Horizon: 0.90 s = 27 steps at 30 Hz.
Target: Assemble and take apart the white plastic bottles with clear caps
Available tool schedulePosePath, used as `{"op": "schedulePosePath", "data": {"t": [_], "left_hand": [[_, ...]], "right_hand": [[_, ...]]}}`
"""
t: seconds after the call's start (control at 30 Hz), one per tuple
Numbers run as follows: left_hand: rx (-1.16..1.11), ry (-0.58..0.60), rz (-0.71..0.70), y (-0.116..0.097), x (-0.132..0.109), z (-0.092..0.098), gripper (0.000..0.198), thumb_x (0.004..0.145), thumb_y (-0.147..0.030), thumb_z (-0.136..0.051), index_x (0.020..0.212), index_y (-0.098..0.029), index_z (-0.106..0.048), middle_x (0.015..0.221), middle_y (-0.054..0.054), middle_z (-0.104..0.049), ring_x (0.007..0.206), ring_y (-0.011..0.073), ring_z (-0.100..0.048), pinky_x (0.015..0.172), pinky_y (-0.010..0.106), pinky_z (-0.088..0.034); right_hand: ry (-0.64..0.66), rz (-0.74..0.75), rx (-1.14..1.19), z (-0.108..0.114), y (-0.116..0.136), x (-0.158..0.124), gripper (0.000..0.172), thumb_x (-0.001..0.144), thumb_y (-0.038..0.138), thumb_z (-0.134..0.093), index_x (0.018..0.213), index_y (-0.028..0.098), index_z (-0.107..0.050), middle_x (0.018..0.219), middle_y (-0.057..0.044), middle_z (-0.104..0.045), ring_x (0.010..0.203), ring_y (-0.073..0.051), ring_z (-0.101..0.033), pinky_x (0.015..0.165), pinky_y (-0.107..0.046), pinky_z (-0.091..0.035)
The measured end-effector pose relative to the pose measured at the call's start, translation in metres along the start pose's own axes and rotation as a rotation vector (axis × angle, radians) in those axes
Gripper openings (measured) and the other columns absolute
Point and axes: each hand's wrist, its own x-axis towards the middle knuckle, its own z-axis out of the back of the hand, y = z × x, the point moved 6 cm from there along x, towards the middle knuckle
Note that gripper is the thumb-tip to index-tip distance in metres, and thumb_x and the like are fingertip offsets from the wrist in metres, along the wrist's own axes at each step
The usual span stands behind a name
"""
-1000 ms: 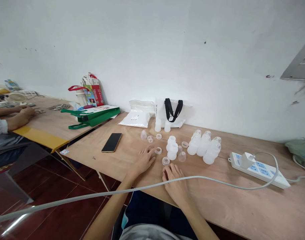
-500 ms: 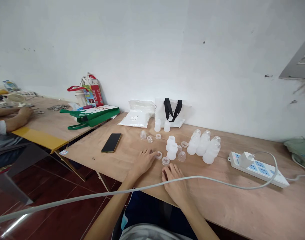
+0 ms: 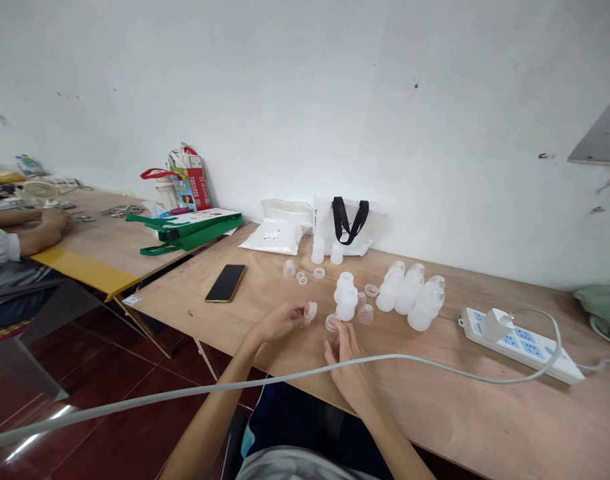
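My left hand (image 3: 285, 320) is closed on a clear plastic screw ring (image 3: 311, 311), which it holds tilted on edge by its fingertips. My right hand (image 3: 349, 350) has its thumb and fingers apart, and a fingertip touches another clear ring (image 3: 331, 323) lying on the table. Just behind it stand small white translucent bottles (image 3: 345, 307) without caps. Beside these are a clear dome cap (image 3: 365, 314) and a loose ring (image 3: 371, 290). Several capped bottles (image 3: 419, 313) stand together to the right. Another dome cap (image 3: 289, 269) and ring (image 3: 319, 273) lie farther back.
A phone (image 3: 225, 283) lies at left. Against the wall are a white plastic package (image 3: 275, 233) and a bag with black handles (image 3: 327, 223). At right sits a power strip (image 3: 525, 341); its grey cable (image 3: 185, 395) crosses before my forearms. A co-worker's hands (image 3: 52, 227) rest on the left table.
My left hand has picked the ring up from the table and tilted it, drawing slightly left. My right hand's fingertip has moved forward onto the other ring.
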Motion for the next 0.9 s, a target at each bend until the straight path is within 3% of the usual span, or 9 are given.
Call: {"op": "schedulePosePath", "data": {"t": [0.1, 0.2, 0.33, 0.5, 0.6, 0.7, 0.9], "left_hand": [[-0.105, 0.246, -0.029, -0.010, -0.006, -0.017, 0.012, 0.082, -0.028, -0.066, 0.083, -0.017, -0.064, 0.083, 0.001, -0.065, 0.081, 0.0166, -0.060, 0.080, 0.028, -0.049], [-0.117, 0.352, -0.011, -0.011, -0.007, -0.028, 0.010, 0.079, -0.025, -0.069, 0.085, -0.017, -0.067, 0.083, 0.003, -0.067, 0.079, 0.0171, -0.062, 0.078, 0.029, -0.050], [-0.090, 0.350, 0.040, -0.007, -0.007, -0.028, 0.023, 0.078, -0.028, -0.073, 0.099, -0.019, -0.070, 0.090, 0.003, -0.068, 0.082, 0.0176, -0.062, 0.077, 0.030, -0.051], [-0.030, 0.280, 0.062, -0.003, -0.011, -0.021, 0.052, 0.073, -0.033, -0.080, 0.121, -0.022, -0.063, 0.107, 0.005, -0.064, 0.093, 0.0207, -0.061, 0.084, 0.035, -0.052], [0.197, 0.178, 0.101, 0.001, -0.011, -0.012, 0.046, 0.069, -0.029, -0.080, 0.111, -0.019, -0.065, 0.104, 0.005, -0.062, 0.092, 0.0220, -0.060, 0.083, 0.035, -0.049], [0.354, 0.170, 0.101, 0.000, -0.011, -0.008, 0.028, 0.071, -0.030, -0.078, 0.094, -0.018, -0.067, 0.097, 0.004, -0.062, 0.090, 0.0220, -0.059, 0.080, 0.032, -0.047], [0.162, 0.198, 0.103, -0.008, -0.012, -0.011, 0.026, 0.080, -0.038, -0.069, 0.093, -0.019, -0.058, 0.083, 0.000, -0.064, 0.074, 0.0168, -0.058, 0.067, 0.027, -0.047]], "right_hand": [[0.043, 0.036, 0.066, -0.001, 0.004, 0.001, 0.044, 0.102, 0.027, -0.045, 0.146, 0.026, -0.043, 0.137, -0.012, -0.057, 0.118, -0.024, -0.063, 0.089, -0.036, -0.057], [0.123, 0.064, 0.064, -0.006, 0.005, 0.000, 0.034, 0.103, 0.029, -0.046, 0.136, 0.029, -0.054, 0.130, -0.009, -0.063, 0.109, -0.023, -0.068, 0.086, -0.035, -0.057], [0.114, 0.033, 0.084, -0.010, -0.002, -0.002, 0.020, 0.104, 0.033, -0.047, 0.114, 0.025, -0.062, 0.105, -0.006, -0.069, 0.088, -0.022, -0.071, 0.074, -0.032, -0.057], [0.067, 0.028, -0.018, -0.010, -0.004, -0.004, 0.021, 0.104, 0.039, -0.046, 0.096, 0.024, -0.059, 0.094, -0.005, -0.067, 0.080, -0.021, -0.069, 0.066, -0.030, -0.053], [0.061, 0.033, -0.055, -0.007, 0.000, -0.003, 0.022, 0.105, 0.039, -0.044, 0.095, 0.024, -0.057, 0.091, -0.005, -0.067, 0.076, -0.021, -0.067, 0.064, -0.031, -0.051], [0.034, 0.020, -0.057, -0.004, 0.002, -0.002, 0.022, 0.105, 0.040, -0.043, 0.096, 0.024, -0.055, 0.089, -0.006, -0.067, 0.075, -0.022, -0.067, 0.065, -0.032, -0.050], [0.019, 0.007, 0.050, -0.004, 0.000, -0.001, 0.019, 0.105, 0.039, -0.043, 0.101, 0.023, -0.053, 0.095, -0.006, -0.067, 0.086, -0.022, -0.068, 0.073, -0.033, -0.053]]}}
